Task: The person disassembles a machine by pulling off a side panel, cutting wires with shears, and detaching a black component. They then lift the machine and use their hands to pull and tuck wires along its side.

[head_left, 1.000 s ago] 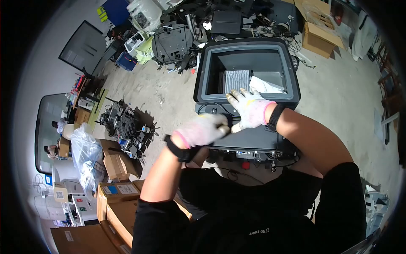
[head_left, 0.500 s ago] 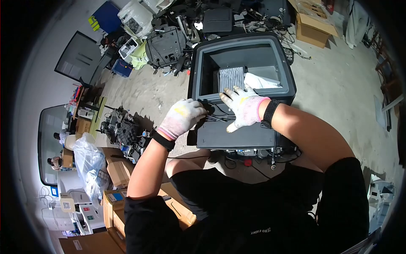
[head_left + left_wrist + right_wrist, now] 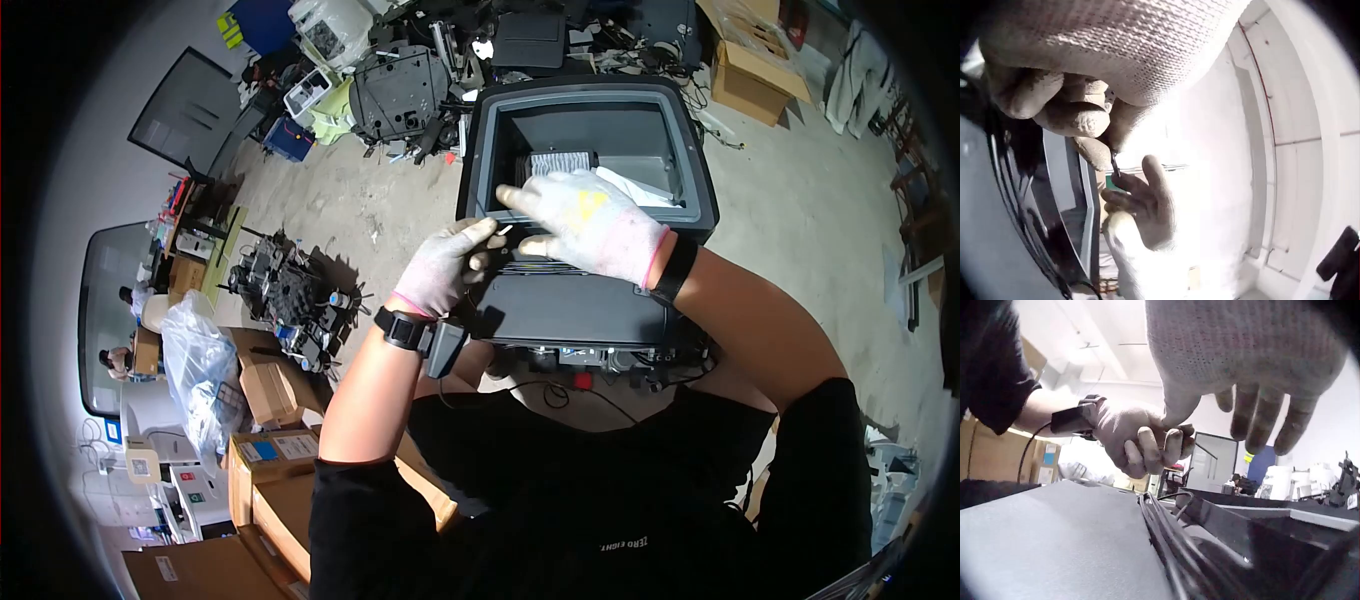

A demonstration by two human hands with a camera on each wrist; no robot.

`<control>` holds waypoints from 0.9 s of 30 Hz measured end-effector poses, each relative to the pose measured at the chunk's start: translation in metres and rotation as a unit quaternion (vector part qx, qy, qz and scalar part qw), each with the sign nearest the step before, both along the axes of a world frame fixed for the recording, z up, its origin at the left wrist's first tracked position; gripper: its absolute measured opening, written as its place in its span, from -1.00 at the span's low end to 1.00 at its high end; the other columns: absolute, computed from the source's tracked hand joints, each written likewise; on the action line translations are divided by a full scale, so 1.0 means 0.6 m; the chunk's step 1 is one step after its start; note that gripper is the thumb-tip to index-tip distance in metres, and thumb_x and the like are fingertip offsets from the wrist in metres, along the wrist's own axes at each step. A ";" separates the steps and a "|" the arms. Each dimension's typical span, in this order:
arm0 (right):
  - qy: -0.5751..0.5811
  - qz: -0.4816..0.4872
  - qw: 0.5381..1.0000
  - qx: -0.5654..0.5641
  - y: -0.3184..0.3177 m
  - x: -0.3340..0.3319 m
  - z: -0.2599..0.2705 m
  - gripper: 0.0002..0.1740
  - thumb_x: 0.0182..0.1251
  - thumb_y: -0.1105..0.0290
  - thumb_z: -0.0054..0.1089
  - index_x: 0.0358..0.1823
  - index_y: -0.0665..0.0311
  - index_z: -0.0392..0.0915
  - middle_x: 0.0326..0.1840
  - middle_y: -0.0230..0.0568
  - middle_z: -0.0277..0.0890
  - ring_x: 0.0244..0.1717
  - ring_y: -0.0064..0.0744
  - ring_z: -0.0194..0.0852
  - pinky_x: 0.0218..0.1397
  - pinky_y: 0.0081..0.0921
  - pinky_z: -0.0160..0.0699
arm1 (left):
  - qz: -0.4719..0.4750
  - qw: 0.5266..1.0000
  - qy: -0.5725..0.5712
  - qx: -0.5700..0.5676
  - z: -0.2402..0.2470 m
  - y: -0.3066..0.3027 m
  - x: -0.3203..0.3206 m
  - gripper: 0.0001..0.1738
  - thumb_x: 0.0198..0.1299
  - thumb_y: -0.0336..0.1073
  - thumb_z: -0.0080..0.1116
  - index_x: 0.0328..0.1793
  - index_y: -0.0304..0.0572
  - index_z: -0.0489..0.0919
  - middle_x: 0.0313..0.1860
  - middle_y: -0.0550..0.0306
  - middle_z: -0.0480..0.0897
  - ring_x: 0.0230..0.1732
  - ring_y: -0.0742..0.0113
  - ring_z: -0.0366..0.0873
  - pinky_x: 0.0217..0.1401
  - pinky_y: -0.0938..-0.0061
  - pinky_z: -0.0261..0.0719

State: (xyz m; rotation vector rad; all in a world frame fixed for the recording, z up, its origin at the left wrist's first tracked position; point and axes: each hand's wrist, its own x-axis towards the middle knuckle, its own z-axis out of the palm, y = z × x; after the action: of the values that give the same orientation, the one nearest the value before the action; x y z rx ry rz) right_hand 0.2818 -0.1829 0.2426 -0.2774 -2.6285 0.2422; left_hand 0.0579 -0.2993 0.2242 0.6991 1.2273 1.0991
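Raised at the near left corner of the black box, the gloved left hand pinches a small thin item between thumb and curled fingers. In the left wrist view that item looks dark and narrow; what it is I cannot tell. The gloved right hand hovers over the box's near rim with fingers extended, pointing towards the left hand, and nothing shows in it. Black cables run beneath both hands, alongside a flat dark panel. Inside the box lie a striped grey pad and a white item.
Behind the box is a heap of dark parts. A machine assembly with wires stands on the floor at left, with cardboard boxes nearer the person. An open carton sits at the back right.
The left hand has lifted from the cables at the box's corner, and a thin item now shows in its fingers. The right hand has come off the near rim and turned towards the left.
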 end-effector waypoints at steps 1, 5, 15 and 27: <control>-0.037 0.017 0.999 0.027 -0.005 -0.007 0.016 -0.57 0.39 0.11 0.31 0.13 0.24 0.58 -0.08 -0.12 0.61 0.03 -0.08 0.63 0.13 -0.16 0.56 | 0.029 0.999 -0.026 -0.029 -0.004 -0.005 0.011 -0.75 0.58 -0.10 0.13 0.10 -0.09 0.59 -0.24 0.35 0.62 -0.48 0.66 0.32 -0.47 0.73 0.27; -0.068 0.038 0.990 0.118 -0.009 -0.041 0.013 -0.70 0.41 0.15 0.27 -0.01 0.19 0.63 -0.23 -0.24 0.59 -0.10 -0.14 0.62 0.05 -0.19 0.57 | 0.045 0.995 -0.093 0.004 -0.012 -0.012 0.015 -0.69 0.61 -0.06 0.07 0.16 -0.12 0.60 -0.24 0.37 0.62 -0.48 0.68 0.31 -0.50 0.72 0.29; -0.053 -0.009 0.975 -0.215 -0.031 -0.080 0.083 -0.76 0.47 0.26 0.17 -0.15 0.32 0.64 -0.23 0.04 0.64 -0.16 0.09 0.63 -0.05 -0.20 0.59 | 0.085 0.940 0.291 0.158 -0.003 -0.024 -0.041 -0.66 0.51 -0.16 0.23 0.14 -0.32 0.67 -0.13 0.17 0.71 -0.23 0.49 0.62 -0.12 0.59 0.60; -0.112 -0.037 0.983 -0.143 -0.013 -0.117 0.047 -0.74 0.43 0.24 0.15 -0.23 0.33 0.60 -0.30 0.08 0.58 -0.17 0.18 0.59 -0.10 -0.09 0.57 | -0.068 0.911 0.322 0.248 -0.044 0.001 -0.069 -0.66 0.38 -0.27 0.25 0.18 -0.29 0.72 -0.08 -0.07 0.81 -0.08 0.26 0.76 0.08 0.41 0.68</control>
State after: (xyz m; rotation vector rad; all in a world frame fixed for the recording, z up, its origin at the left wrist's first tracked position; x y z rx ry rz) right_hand 0.2115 -0.1910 0.2707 -0.5252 -2.7940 0.5971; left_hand 0.0162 -0.2988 0.1980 1.6114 1.4208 1.1081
